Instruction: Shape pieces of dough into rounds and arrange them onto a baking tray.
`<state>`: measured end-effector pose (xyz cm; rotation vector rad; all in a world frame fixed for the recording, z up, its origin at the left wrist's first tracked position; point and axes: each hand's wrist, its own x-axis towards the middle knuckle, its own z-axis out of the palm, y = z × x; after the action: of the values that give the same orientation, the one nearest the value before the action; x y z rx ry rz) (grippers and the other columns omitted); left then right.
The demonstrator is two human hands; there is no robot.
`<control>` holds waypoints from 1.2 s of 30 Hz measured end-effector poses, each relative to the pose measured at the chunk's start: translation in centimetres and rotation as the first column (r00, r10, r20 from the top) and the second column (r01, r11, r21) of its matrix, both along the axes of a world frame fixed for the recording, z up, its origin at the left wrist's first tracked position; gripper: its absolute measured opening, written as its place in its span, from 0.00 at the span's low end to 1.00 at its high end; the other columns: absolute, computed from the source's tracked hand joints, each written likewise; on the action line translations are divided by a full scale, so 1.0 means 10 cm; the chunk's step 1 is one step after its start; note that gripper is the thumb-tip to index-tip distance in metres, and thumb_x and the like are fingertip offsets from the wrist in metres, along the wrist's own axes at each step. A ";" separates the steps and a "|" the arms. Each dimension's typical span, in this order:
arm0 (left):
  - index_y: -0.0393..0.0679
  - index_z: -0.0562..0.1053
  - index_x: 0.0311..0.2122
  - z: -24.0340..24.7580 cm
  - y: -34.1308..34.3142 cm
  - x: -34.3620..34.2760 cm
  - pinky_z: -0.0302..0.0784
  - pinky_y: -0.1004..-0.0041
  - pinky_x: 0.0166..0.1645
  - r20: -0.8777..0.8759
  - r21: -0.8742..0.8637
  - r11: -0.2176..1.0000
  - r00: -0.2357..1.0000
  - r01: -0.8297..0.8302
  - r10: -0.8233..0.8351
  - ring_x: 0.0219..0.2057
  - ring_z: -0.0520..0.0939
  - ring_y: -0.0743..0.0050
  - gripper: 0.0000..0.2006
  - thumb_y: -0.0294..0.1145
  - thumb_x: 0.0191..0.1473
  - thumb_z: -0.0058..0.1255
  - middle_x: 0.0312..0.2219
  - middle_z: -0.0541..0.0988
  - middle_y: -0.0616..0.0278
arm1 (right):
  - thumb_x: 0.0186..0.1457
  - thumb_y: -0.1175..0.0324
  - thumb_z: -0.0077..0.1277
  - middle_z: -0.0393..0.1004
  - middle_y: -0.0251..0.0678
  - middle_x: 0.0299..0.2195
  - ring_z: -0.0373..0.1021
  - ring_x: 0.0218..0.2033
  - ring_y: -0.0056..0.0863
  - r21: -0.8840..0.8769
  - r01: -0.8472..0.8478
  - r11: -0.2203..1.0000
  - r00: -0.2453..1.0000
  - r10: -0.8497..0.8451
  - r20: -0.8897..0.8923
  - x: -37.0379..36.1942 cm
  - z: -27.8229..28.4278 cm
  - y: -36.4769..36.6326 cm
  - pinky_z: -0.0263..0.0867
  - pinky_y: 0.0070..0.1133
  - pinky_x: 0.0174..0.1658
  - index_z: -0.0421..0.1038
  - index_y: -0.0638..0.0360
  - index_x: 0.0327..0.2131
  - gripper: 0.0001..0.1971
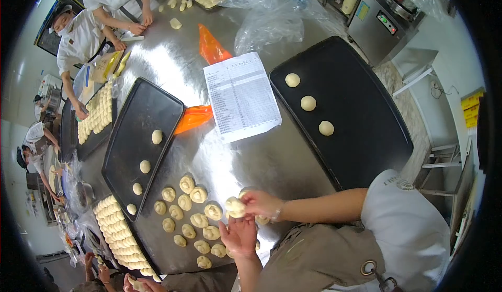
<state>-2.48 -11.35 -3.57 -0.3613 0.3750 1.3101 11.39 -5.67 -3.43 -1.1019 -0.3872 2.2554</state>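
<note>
My right hand (pixel 263 203) is closed on a knotted piece of pale dough (pixel 235 206), held just above the steel table (pixel 272 161). Just below it, my left hand (pixel 239 234) is held palm up with the fingers spread, their tips close to the dough. Left of both hands, several shaped dough knots (pixel 191 213) lie loose on the table. A few more pieces sit under and beside my hands, partly hidden.
A black tray (pixel 361 135) at right holds three dough balls; another black tray (pixel 130 135) at left holds several. A printed sheet (pixel 240 96), orange bags (pixel 194 117) and plastic film (pixel 269 25) lie beyond. Co-workers (pixel 83 35) stand at the far left, and dough rows (pixel 117 232) sit at lower left.
</note>
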 end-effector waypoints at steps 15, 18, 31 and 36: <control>0.43 0.64 0.49 0.69 -0.09 0.44 0.72 0.68 0.46 -0.577 -0.224 0.927 0.726 0.300 -0.375 0.43 0.74 0.65 0.21 0.21 0.47 0.41 0.43 0.71 0.59 | 0.42 0.67 0.51 0.69 0.29 0.30 0.65 0.35 0.34 0.804 -0.593 0.036 0.738 -0.374 0.561 0.84 0.44 -0.14 0.59 0.28 0.37 0.67 0.50 0.31 0.08; 0.40 0.64 0.49 0.72 -0.11 0.41 0.75 0.68 0.43 -0.759 -0.243 0.893 0.500 0.378 -0.418 0.41 0.76 0.65 0.21 0.17 0.47 0.39 0.41 0.73 0.58 | 0.42 0.65 0.54 0.69 0.30 0.26 0.66 0.31 0.35 0.908 -0.352 0.228 0.770 -0.480 0.420 0.84 0.60 -0.07 0.61 0.28 0.34 0.69 0.52 0.28 0.08; 0.39 0.54 0.56 0.73 -0.07 0.42 0.52 0.63 0.60 -0.510 -0.006 0.918 0.788 0.396 -0.344 0.56 0.59 0.61 0.31 0.40 0.48 0.44 0.54 0.59 0.57 | 0.47 0.68 0.45 0.69 0.37 0.30 0.68 0.28 0.36 0.663 -0.726 0.182 0.581 -0.353 0.733 0.70 0.55 -0.27 0.63 0.28 0.29 0.69 0.56 0.28 0.06; 0.40 0.52 0.57 0.82 -0.10 0.41 0.57 0.62 0.57 -0.457 0.020 0.890 0.796 0.456 -0.397 0.53 0.63 0.58 0.29 0.41 0.51 0.41 0.53 0.60 0.55 | 0.46 0.68 0.45 0.68 0.37 0.32 0.67 0.29 0.36 0.758 -0.643 0.115 0.653 -0.436 0.620 0.81 0.65 -0.18 0.63 0.28 0.30 0.68 0.54 0.27 0.04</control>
<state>1.63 -12.35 4.64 0.1429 0.7090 0.9475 19.49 -7.46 3.12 -1.0409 -2.1092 0.7569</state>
